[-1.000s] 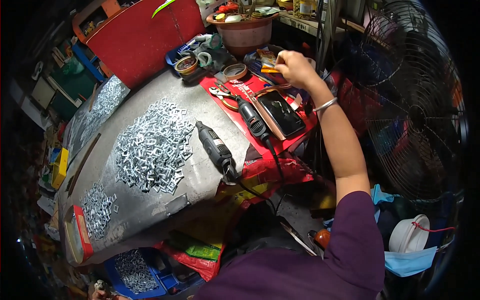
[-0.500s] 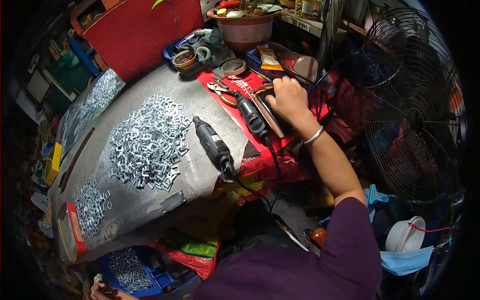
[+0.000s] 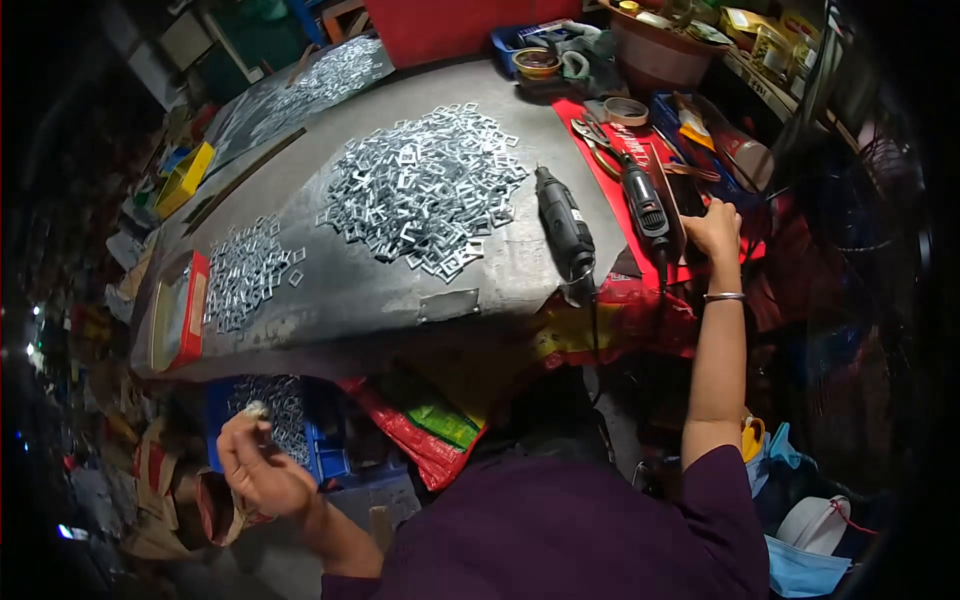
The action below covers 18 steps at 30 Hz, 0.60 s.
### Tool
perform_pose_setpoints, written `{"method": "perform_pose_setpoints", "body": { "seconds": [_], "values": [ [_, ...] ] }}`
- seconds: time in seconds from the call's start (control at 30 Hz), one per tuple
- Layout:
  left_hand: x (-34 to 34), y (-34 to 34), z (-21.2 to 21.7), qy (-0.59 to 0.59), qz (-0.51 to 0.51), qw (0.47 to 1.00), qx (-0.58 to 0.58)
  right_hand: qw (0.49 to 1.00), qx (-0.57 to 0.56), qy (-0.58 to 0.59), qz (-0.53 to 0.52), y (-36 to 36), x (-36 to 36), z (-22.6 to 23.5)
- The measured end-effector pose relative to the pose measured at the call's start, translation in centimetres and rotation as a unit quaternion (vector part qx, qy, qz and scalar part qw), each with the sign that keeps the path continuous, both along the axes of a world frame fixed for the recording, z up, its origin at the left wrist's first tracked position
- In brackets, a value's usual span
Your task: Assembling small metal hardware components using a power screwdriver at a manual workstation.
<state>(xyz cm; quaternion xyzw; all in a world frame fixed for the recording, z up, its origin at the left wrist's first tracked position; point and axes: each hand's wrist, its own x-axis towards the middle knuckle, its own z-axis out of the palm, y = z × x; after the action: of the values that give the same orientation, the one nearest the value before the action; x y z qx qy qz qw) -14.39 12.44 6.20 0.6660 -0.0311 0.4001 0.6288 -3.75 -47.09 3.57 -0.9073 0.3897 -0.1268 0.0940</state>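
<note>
My left hand [image 3: 262, 468] is raised beside the blue tray below the table's front edge. Its fingers are closed on a small whitish wad [image 3: 257, 410], whose kind I cannot make out. At the right, my right hand [image 3: 716, 235] is on the red sheet with its fingers curled. Its thumb reaches the near end of a black flat slab [image 3: 686, 194], perhaps a phone. Whatever those fingers hold is hidden. A dark rotary tool [image 3: 645, 205] lies just left of the slab. A grey rotary tool [image 3: 565, 225] rests on the bare table [image 3: 380, 295].
A large pile of small metal square frames [image 3: 420, 190] covers the table's middle, with a smaller pile [image 3: 248, 272] left of it. A red-edged box [image 3: 190, 310] stands at the front left corner. Below is a blue tray [image 3: 330, 460] of metal pieces. Pliers [image 3: 597, 147] and a tape roll [image 3: 626, 110] lie farther back.
The view has swung left and down, so the table appears higher and farther right. My left hand has risen into fuller view. My right hand has shifted toward the slab's near end.
</note>
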Motion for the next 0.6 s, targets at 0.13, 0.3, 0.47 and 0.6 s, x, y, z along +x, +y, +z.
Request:
{"method": "perform_pose_setpoints", "body": {
  "seconds": [0.13, 0.3, 0.47, 0.6],
  "values": [
    [2.0, -3.4, -0.1, 0.015, -0.012, 0.993, 0.115, 1.0, 0.012, -0.015, -0.003, 0.7, 0.7, 0.1],
    [6.8, -3.9, -1.6, 0.038, -0.056, 0.944, 0.323, 0.997, -0.043, -0.059, -0.027, 0.0, 0.7, -0.8],
    [14.2, -7.9, -0.6, 0.051, -0.15, 0.925, 0.344, 0.995, 0.016, -0.089, 0.036, -2.7, -0.4, -0.2],
    [20.4, -10.4, -1.2, 0.033, -0.171, 0.898, 0.405, 0.839, -0.133, -0.495, 0.182, 12.5, 0.6, 4.8]
  ]
}}
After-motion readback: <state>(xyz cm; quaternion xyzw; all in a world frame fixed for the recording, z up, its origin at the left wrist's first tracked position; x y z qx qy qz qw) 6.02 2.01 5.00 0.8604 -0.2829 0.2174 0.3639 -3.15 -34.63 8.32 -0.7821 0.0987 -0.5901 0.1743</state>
